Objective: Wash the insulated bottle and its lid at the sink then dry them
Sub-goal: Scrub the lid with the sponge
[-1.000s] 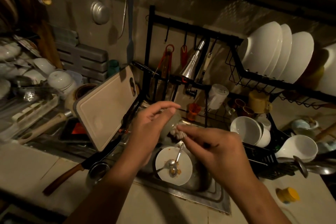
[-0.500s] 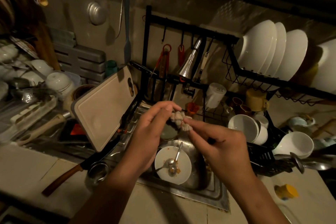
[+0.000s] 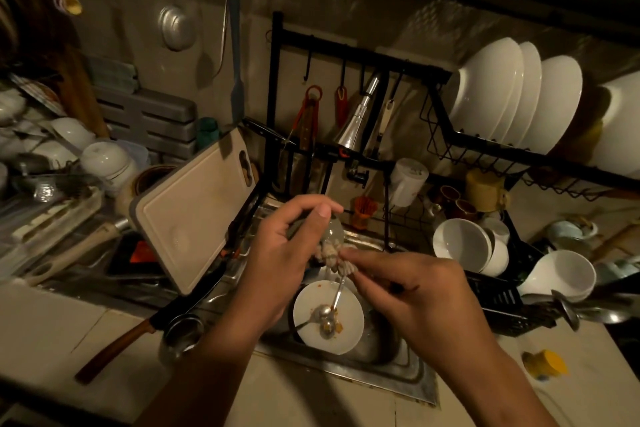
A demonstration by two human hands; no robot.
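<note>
Left hand [image 3: 277, 253] curled round the rounded lid [image 3: 333, 230], held above the sink [image 3: 398, 369]. Right hand [image 3: 415, 291] pinches a knobbly scrubber [image 3: 329, 255] against the lid's lower edge. In sink: white plate [image 3: 349, 336] carrying spoons [image 3: 323, 312] and orange food scraps. Black basket [image 3: 502, 295] on the counter, right of sink, holds white bowls [image 3: 460, 243]

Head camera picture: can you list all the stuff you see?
lid: one, pale, held over the sink
scrubber: one, pale, knobbly, against the lid
sink: one, steel, centre
plate: one, white, dirty, in the sink
spoon: one clear, metal, on the plate
cutting board: one, cream, leaning left of sink
knife: one, brown handle, left counter
tap: one, silver, behind sink
big bowls: at least three, white, upper rack right
mug: one, yellow, under that rack
left grip: one, holds the lid
right grip: one, pinches the scrubber
</note>
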